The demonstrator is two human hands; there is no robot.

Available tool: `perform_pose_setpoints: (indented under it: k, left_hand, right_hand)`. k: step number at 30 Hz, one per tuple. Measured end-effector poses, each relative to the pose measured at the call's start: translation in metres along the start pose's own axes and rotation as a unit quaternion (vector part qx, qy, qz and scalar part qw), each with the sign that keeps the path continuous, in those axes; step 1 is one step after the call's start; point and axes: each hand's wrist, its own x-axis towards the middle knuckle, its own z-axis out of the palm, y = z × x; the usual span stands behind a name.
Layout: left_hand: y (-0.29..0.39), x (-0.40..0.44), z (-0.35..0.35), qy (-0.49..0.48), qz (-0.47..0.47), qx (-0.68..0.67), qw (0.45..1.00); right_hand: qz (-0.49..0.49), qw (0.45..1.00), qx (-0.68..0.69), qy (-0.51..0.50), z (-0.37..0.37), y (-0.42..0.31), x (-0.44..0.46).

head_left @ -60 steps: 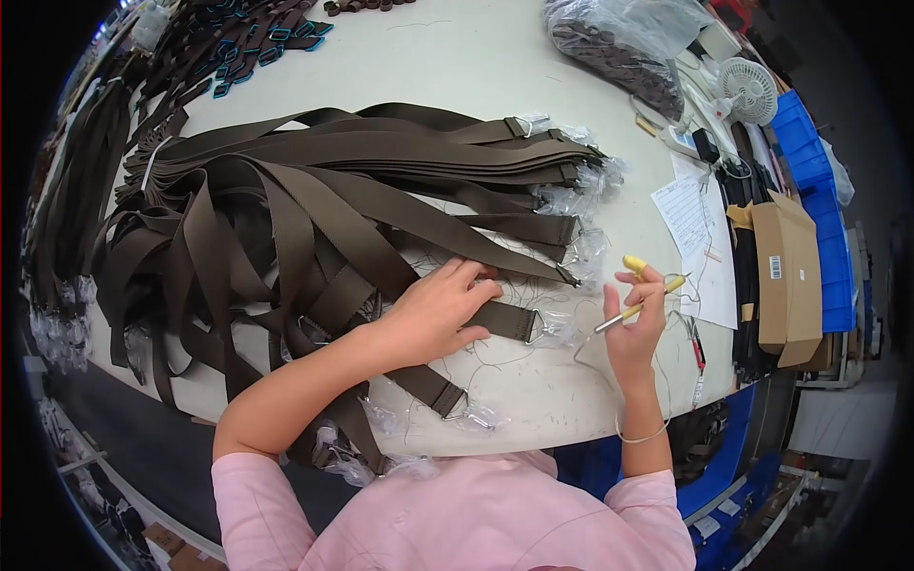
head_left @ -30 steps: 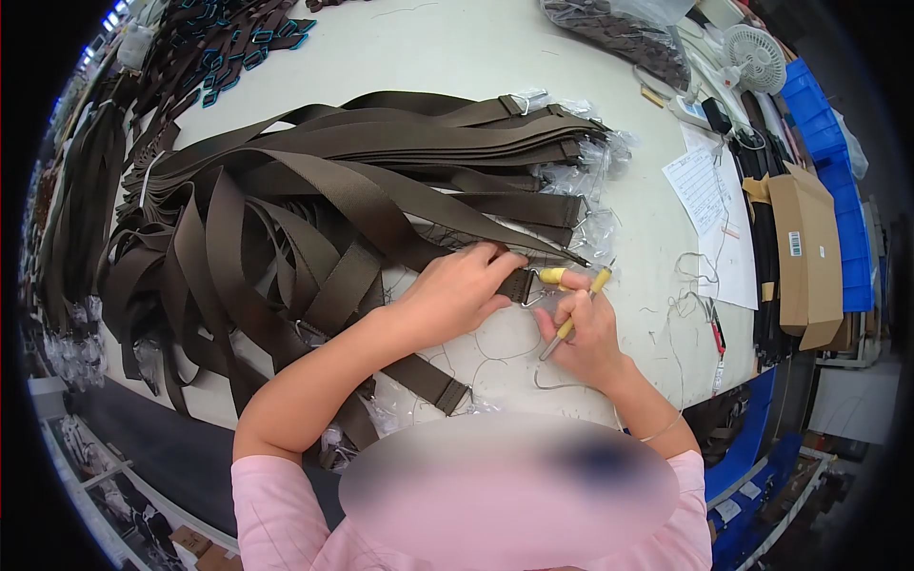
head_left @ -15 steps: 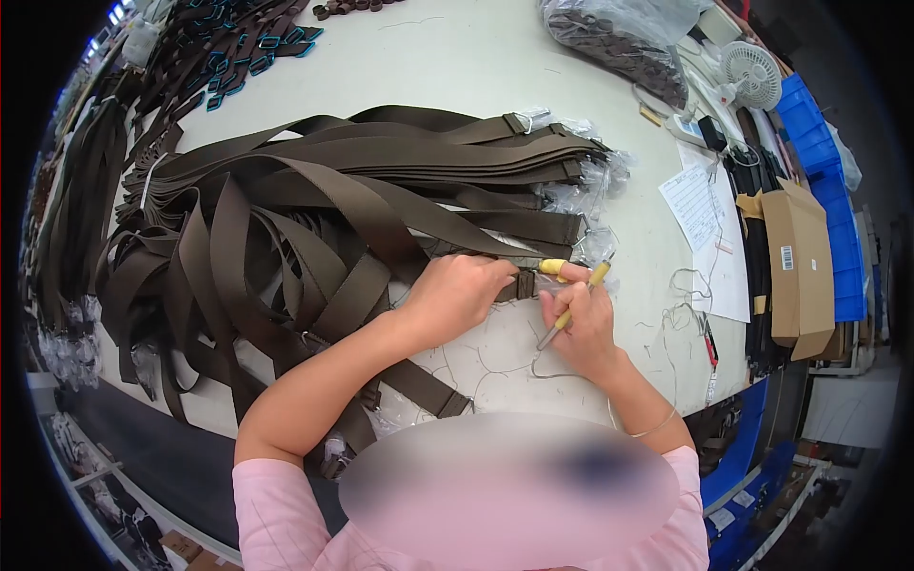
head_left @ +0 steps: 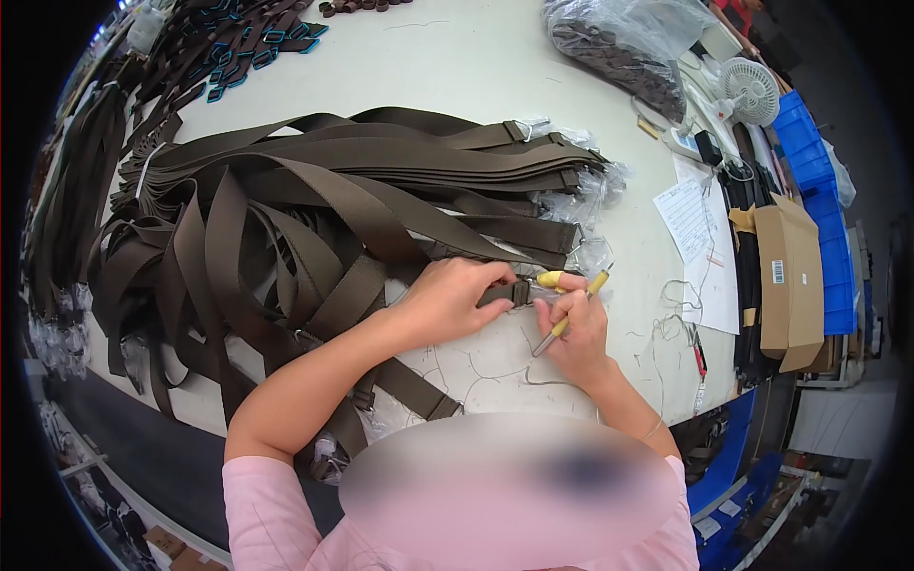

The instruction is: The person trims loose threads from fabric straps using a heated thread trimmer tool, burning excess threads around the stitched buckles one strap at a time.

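My left hand (head_left: 455, 300) is closed on a brown webbing strap (head_left: 506, 294), thumb below and fingers above it, near its stitched end. Beside that end, my right hand (head_left: 576, 328) grips a yellow-handled tool (head_left: 578, 315) with a metal tip that points down to the left. Yellow wrapping (head_left: 552, 279) covers one of its fingers. The end's buckle is partly hidden by this hand and clear plastic. Behind both hands lies a large bundle of brown straps (head_left: 381, 152), with plastic-wrapped metal ends (head_left: 590, 190) at its right. Another strap end (head_left: 428, 392) lies below my left hand.
A cardboard box (head_left: 790, 281), blue bins (head_left: 821, 214), written sheets (head_left: 687, 224) and a white fan (head_left: 747, 92) stand or lie at the right. A bag of brown pieces (head_left: 619, 57) is at the back. Another person's arm (head_left: 738, 24) shows at the upper right.
My right hand, with the yellow-handled tool, has moved left to the strap end beside my left hand. The left hand has shifted slightly and taken hold of the strap.
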Motion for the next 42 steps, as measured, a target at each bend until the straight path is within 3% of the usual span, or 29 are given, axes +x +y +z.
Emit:
perform_pose_setpoints:
  k: [1, 4, 7, 11, 14, 21, 31, 37, 38, 42]
  left_hand:
    - [0.002, -0.002, 0.001, 0.005, 0.019, 0.006, 1.0]
    - [0.006, -0.004, 0.004, 0.035, 0.253, 0.181, 0.95]
    - [0.007, -0.011, 0.015, -0.012, 0.227, 0.139, 0.964]
    - [0.01, -0.014, 0.008, -0.061, 0.096, -0.023, 0.993]
    - [0.012, -0.014, 0.006, -0.09, 0.035, -0.041, 0.994]
    - [0.016, -0.013, 0.021, -0.033, 0.088, 0.044, 0.995]
    - [0.023, -0.012, 0.007, -0.071, 0.085, 0.104, 0.988]
    - [0.024, -0.019, 0.032, -0.024, 0.055, -0.022, 0.998]
    - [0.026, -0.02, 0.032, -0.037, 0.007, -0.065, 0.997]
    - [0.022, -0.016, 0.027, -0.057, -0.007, -0.109, 0.992]
  right_hand:
    - [0.003, 1.0, 0.009, -0.002, -0.001, 0.001, -0.001]
    - [-0.079, 0.995, 0.006, 0.058, -0.009, 0.004, 0.001]
    - [-0.05, 0.997, 0.015, 0.055, -0.009, 0.008, -0.01]
    - [-0.056, 0.998, 0.008, 0.015, -0.018, 0.0, -0.016]
    - [-0.066, 0.998, 0.015, -0.017, -0.024, -0.003, -0.023]
    - [-0.074, 0.992, -0.036, -0.095, -0.033, -0.013, -0.021]
    - [-0.097, 0.977, -0.096, -0.165, -0.037, -0.032, -0.011]
    - [-0.071, 0.982, -0.063, -0.163, -0.027, -0.034, -0.01]
    - [-0.071, 0.985, -0.053, -0.149, -0.027, -0.033, -0.011]
    - [-0.067, 0.989, -0.034, -0.13, -0.025, -0.031, -0.011]
